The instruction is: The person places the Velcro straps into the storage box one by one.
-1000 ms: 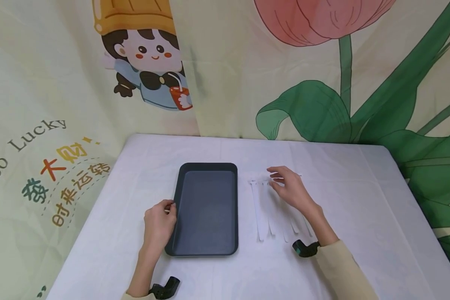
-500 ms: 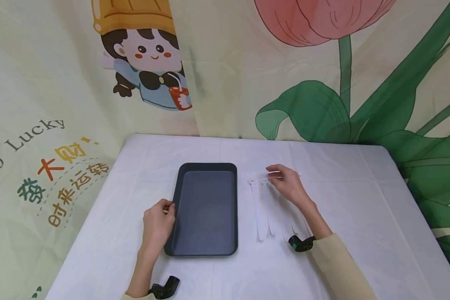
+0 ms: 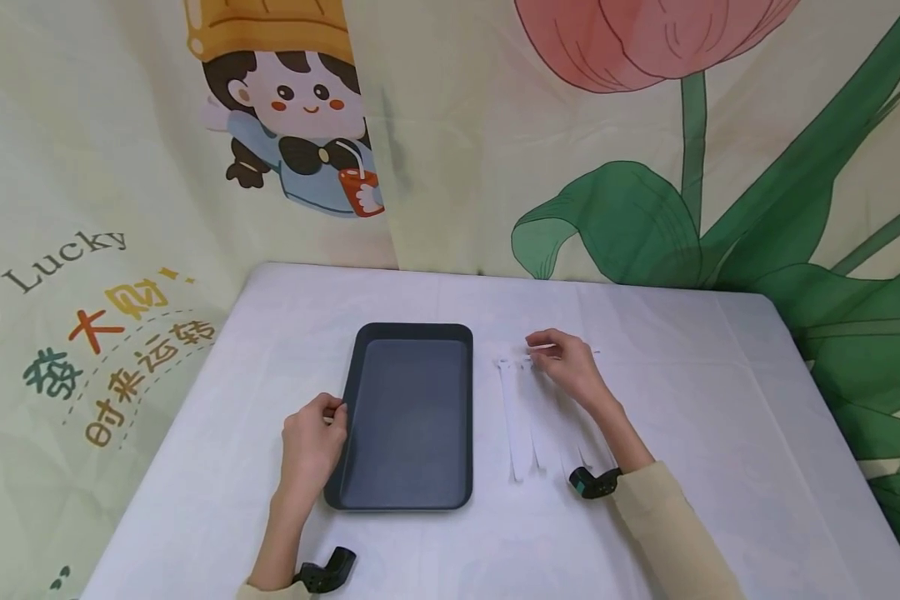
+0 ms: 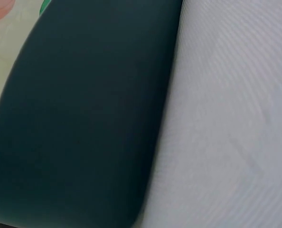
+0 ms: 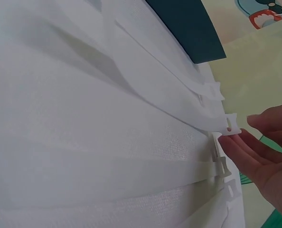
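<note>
Left hand (image 3: 311,442) rests at left rim of dark tray (image 3: 411,417), fingers curled over the edge. Right hand (image 3: 566,367) sits at far ends of white straps (image 3: 528,417), which lie in a row on the surface (image 3: 720,400) just right of tray; fingers pinch the slotted head of one strap (image 5: 229,124), lifting it slightly.

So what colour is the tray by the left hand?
Dark grey, nearly black tray, plain with no pattern; the head view shows it best.
</note>
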Action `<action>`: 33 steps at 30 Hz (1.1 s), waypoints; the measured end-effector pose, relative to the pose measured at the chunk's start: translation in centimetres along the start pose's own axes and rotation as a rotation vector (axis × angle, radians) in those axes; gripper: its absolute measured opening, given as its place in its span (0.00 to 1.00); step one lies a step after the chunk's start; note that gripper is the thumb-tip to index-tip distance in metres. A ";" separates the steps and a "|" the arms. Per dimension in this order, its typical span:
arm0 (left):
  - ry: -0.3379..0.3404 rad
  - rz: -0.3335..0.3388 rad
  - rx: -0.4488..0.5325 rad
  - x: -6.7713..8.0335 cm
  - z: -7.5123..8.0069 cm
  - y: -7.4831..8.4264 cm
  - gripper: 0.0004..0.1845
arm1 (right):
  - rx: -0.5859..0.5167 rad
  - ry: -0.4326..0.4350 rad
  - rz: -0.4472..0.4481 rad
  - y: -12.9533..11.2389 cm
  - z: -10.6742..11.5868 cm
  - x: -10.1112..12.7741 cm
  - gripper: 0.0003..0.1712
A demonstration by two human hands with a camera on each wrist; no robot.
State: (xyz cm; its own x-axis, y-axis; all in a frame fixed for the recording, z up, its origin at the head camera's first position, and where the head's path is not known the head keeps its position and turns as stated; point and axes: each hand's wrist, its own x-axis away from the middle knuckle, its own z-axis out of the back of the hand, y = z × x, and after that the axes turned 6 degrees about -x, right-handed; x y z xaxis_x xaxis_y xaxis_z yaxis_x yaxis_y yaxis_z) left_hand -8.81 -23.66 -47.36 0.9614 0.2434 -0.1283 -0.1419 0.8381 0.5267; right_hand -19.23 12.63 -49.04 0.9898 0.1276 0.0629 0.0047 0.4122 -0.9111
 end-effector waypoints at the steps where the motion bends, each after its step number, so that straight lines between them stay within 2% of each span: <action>1: -0.003 0.000 0.000 0.0 0.0 0.0 0.08 | 0.000 0.001 -0.004 0.1 0.0 0.0 0.17; 8: -0.007 0.003 0.000 0.1 0.0 0.2 0.08 | -0.006 -0.006 -0.012 0.1 -0.1 0.3 0.16; 16: -0.012 0.010 0.001 -0.1 0.2 0.4 0.08 | -0.106 -0.034 -0.042 0.4 -0.1 0.5 0.14; 33: -0.010 0.008 0.006 -0.1 -0.1 0.2 0.07 | -0.156 -0.046 -0.097 0.7 -0.1 0.8 0.11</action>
State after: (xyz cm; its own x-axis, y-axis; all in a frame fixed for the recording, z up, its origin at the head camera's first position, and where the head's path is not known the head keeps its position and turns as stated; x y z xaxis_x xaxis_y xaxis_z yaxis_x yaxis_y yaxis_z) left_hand -8.99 -23.45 -47.26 0.9627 0.2449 -0.1153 -0.1482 0.8334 0.5324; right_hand -18.41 12.95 -49.62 0.9762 0.1365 0.1687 0.1253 0.2802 -0.9517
